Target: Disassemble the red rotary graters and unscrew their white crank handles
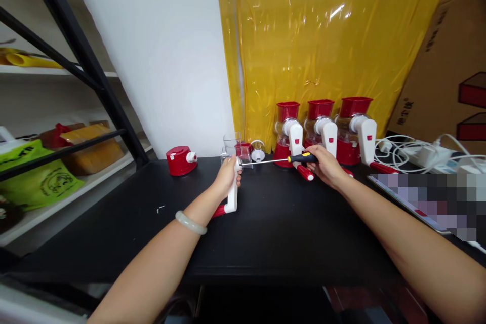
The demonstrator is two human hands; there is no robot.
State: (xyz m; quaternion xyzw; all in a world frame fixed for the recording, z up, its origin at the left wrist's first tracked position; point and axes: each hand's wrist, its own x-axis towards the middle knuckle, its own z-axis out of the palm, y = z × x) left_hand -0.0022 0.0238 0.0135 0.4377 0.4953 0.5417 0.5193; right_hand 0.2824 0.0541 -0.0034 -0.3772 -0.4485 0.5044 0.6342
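My left hand [227,176] is wrapped round the upper end of a white crank handle [233,197], whose red grip hangs low behind my wrist. In my right hand [325,164] is a screwdriver [301,158] with a black and yellow handle. Its long shaft lies level, pointing left, and the tip meets the top of the crank handle; the exact contact is too small to make out. Just behind my left hand stands a clear plastic housing [231,143]. A metal grater drum [258,151] sits to its right. Further left rests a round red base [181,160] with a white knob.
Three red and white rotary graters [356,131] stand in a row at the back right, their cranks facing me. White cables [398,154] and a tablet [410,202] lie on the right of the black table [266,243]. A shelf rack [114,116] borders the left.
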